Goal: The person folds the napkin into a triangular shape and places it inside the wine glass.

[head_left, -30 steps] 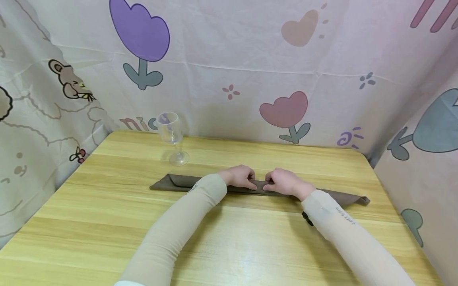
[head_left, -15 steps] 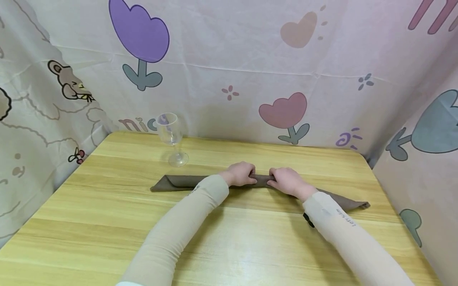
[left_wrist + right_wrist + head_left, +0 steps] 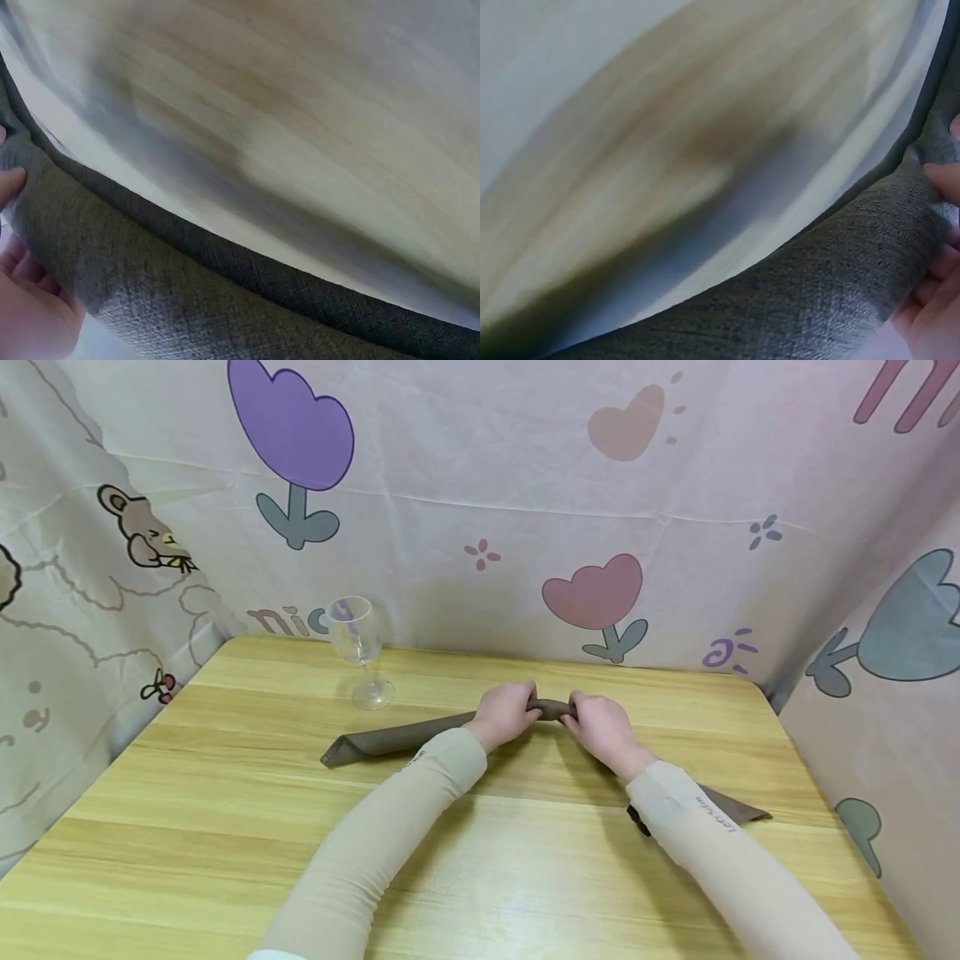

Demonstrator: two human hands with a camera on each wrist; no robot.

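Note:
A long brown cloth (image 3: pixel 405 737), rolled into a strip, bends upward at its middle, where both hands grip it a short distance apart. My left hand (image 3: pixel 506 714) curls its fingers and thumb round the strip left of the middle. On the other side my right hand (image 3: pixel 602 727) grips it the same way. The left end trails on the table, and the right end shows past the right forearm. In the left wrist view the woven cloth (image 3: pixel 165 270) runs beneath the thumb. The right wrist view has the cloth (image 3: pixel 817 277) rolled over loosely below that hand.
An upright clear stemmed glass (image 3: pixel 356 639) stands at the back left of the wooden table (image 3: pixel 480 877). Behind the table hangs a printed curtain (image 3: pixel 450 443), which also closes in both sides.
Both hands have gone from pinching the flat strip to gripping it, and have moved it away from me and up at its middle. The cloth's ends have drawn toward me.

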